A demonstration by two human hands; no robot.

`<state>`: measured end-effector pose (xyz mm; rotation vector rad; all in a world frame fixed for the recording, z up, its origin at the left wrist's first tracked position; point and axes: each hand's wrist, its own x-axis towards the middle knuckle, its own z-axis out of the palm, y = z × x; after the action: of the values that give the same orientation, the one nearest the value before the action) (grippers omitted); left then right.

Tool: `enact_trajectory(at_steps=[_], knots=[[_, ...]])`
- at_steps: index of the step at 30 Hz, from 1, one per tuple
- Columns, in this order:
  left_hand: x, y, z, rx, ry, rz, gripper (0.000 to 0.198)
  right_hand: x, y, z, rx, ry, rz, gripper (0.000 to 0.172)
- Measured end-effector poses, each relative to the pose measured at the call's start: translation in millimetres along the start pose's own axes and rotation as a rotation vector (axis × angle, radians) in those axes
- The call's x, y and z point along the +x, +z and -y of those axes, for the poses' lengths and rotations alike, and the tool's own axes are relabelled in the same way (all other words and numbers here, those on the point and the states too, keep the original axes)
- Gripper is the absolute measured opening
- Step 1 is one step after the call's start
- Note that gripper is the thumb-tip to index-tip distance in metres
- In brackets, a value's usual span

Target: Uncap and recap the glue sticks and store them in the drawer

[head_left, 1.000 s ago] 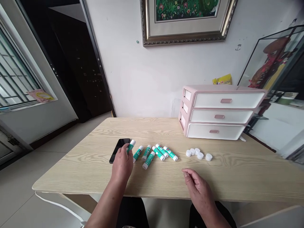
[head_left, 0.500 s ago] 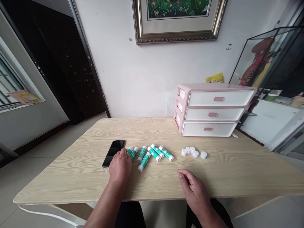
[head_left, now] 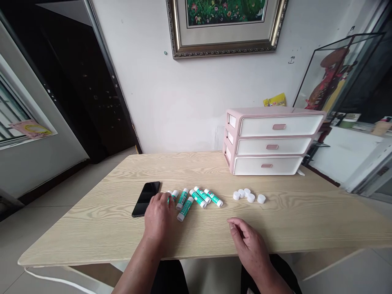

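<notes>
Several green-and-white glue sticks (head_left: 185, 208) lie in a loose group on the wooden table (head_left: 202, 239). My left hand (head_left: 159, 213) rests over the leftmost ones, its fingers curled down around a glue stick (head_left: 174, 194) and hiding most of it and its neighbour. The fingertips are largely out of sight. My right hand (head_left: 248, 244) lies at the table's front edge, thumb against the curled fingers, with nothing visible in it. Beyond it sit several small round white caps (head_left: 250, 198), apart from the glue sticks.
A black phone (head_left: 146, 199) lies flat, close to the left of my left hand. A pink-and-white drawer unit (head_left: 272, 146) stands at the back right against the wall. Behind the table hangs a framed picture (head_left: 225, 51). A glass case (head_left: 329, 77) is at the right.
My left hand has shifted slightly right, further over the leftmost glue sticks. My right hand, the other glue sticks and the caps stay put. The view has tilted slightly.
</notes>
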<state>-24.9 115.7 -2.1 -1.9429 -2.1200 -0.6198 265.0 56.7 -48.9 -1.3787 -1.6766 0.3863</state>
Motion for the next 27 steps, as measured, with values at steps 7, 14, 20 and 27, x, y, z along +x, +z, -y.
enact_trajectory(at_steps=[7, 14, 20, 27], knots=[[12, -2.3, -33, -0.034, 0.046, 0.125, 0.031, 0, -3, 7, 0.011, -0.014, 0.001, 0.036], [21, -5.7, -41, -0.047, -0.005, 0.239, 0.028, 1, -2, 7, 0.011, -0.009, -0.004, 0.035], [20, -1.3, -40, -0.099, -0.017, 0.288, 0.017, 1, 0, 4, 0.068, 0.064, 0.014, 0.037], [12, 6.0, -35, -0.360, -0.095, 0.208, 0.026, 18, -3, -16, 0.071, 0.162, 0.023, 0.040]])
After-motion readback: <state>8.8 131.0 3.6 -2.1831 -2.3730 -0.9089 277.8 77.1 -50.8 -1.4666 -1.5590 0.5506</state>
